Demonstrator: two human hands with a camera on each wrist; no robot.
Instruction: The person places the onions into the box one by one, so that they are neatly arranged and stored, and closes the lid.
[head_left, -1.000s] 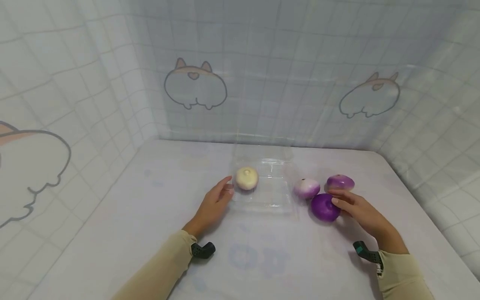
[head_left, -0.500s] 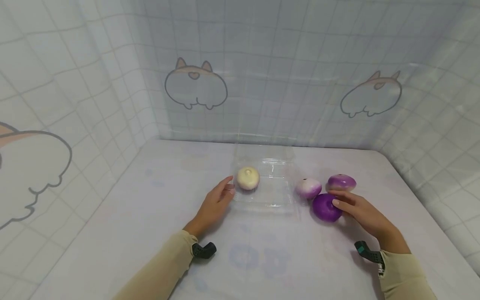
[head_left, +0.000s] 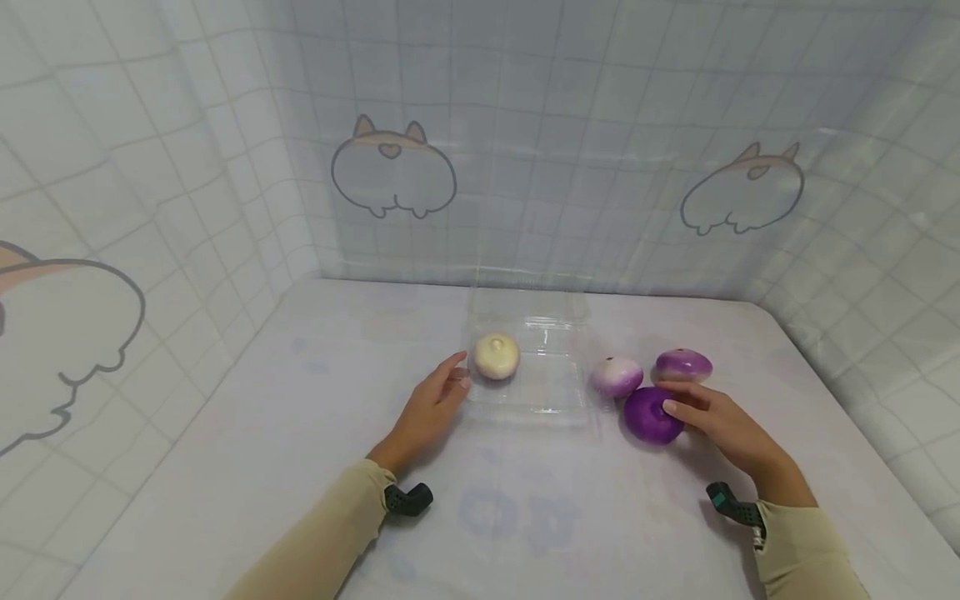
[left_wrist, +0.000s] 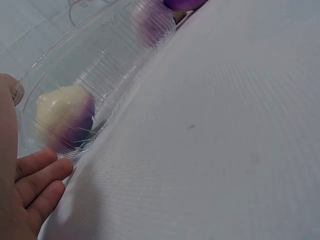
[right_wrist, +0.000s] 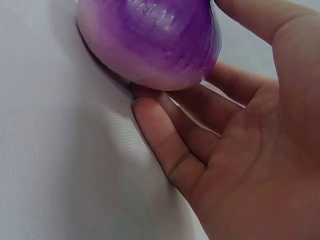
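Note:
My right hand (head_left: 726,427) holds a dark purple onion (head_left: 651,417) on the table, its thumb on the near upper side and its fingers curled behind and below; in the right wrist view the onion (right_wrist: 150,40) shows a paler pink underside. My left hand (head_left: 429,408) rests at the left wall of a clear plastic container (head_left: 547,383), fingers fairly straight. Inside the container, at its left end, sits a cream-topped onion (head_left: 496,357); through the wall in the left wrist view, this onion (left_wrist: 65,117) shows a purple lower part.
A white-and-purple onion (head_left: 617,377) lies just right of the container, next to the held one. Behind the right hand is another purple onion (head_left: 682,365). The container's clear lid (head_left: 525,304) lies open toward the back wall (head_left: 555,167).
Nearly everything stays in place. The small shift of the scene in the head view comes from the camera; both hands keep their places at the container and the dark purple onion.

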